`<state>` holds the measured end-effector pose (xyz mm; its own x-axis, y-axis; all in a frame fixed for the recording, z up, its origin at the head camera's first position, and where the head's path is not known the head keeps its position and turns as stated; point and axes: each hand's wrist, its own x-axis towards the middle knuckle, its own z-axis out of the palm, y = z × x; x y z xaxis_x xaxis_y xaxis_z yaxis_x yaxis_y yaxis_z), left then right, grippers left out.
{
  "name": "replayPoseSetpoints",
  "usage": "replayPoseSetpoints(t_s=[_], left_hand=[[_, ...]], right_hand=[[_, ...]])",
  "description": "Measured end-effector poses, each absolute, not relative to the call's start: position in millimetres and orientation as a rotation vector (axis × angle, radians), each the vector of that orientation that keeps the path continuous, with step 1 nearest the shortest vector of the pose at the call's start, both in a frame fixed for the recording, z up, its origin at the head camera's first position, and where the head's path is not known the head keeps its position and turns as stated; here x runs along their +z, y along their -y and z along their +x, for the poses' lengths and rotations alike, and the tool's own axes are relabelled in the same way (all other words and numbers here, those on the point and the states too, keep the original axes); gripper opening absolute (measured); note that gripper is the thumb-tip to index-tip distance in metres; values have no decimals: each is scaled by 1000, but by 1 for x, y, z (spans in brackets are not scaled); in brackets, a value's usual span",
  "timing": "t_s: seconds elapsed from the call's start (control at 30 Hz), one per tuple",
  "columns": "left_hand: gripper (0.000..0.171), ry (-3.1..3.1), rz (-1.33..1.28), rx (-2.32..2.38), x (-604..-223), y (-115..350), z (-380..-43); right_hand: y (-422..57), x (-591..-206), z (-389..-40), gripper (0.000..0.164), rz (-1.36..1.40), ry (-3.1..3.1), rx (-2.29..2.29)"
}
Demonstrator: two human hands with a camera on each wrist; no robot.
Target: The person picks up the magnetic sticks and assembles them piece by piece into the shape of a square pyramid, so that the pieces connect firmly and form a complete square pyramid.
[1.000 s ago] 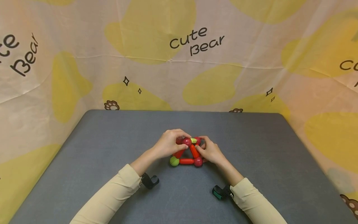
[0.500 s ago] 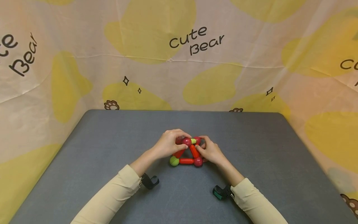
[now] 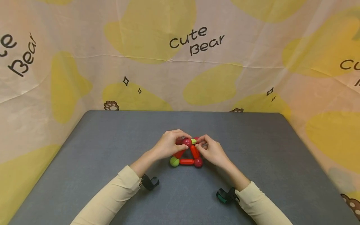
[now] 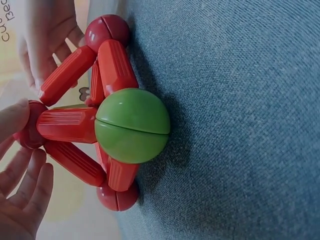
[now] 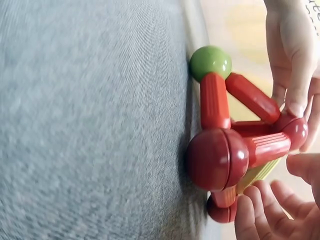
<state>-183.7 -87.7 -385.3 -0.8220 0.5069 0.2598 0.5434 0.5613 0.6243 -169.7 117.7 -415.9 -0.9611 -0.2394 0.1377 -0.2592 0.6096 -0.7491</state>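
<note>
A pyramid-like frame of magnetic balls and rods stands on the grey table [image 3: 157, 200]. Its front corners are a green ball [image 3: 174, 161] and a dark red ball [image 3: 198, 162], joined by a red rod [image 3: 186, 161]. My left hand [image 3: 167, 144] pinches the top red ball [image 4: 31, 131] between thumb and fingers. From that ball a yellow-green rod [image 5: 260, 175] runs toward a back red ball [image 5: 221, 212]. My right hand [image 3: 211, 150] has its fingertips right by this rod, loosely bent, with a gap between thumb and fingers [image 5: 267, 202] in the right wrist view.
Straps with dark camera mounts sit at both wrists, the left mount [image 3: 150, 182] and right mount [image 3: 227, 195] low over the table. A printed cloth [image 3: 157, 75] with yellow patches and lettering hangs behind the table's far edge.
My right hand has come off the right side of the frame and shifted its fingertips up beside the yellow-green rod. My left hand keeps its hold on the top ball.
</note>
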Motion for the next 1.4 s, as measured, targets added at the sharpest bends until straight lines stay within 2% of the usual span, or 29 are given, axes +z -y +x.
replayPoseSetpoints(t_s=[0.47,1.07,1.4], left_hand=[[32,2713,-921,-1234,-387,93,-185],[31,2694,-708,-1487,-398,94,-186],[31,2674,-706,-1491,-400,93,-186]], right_hand=[[-109,-413,-162,17,641,2820,1232],[-105,-413,-162,16,635,2818,1201],[-103,-415,-163,14,622,2820,1203]])
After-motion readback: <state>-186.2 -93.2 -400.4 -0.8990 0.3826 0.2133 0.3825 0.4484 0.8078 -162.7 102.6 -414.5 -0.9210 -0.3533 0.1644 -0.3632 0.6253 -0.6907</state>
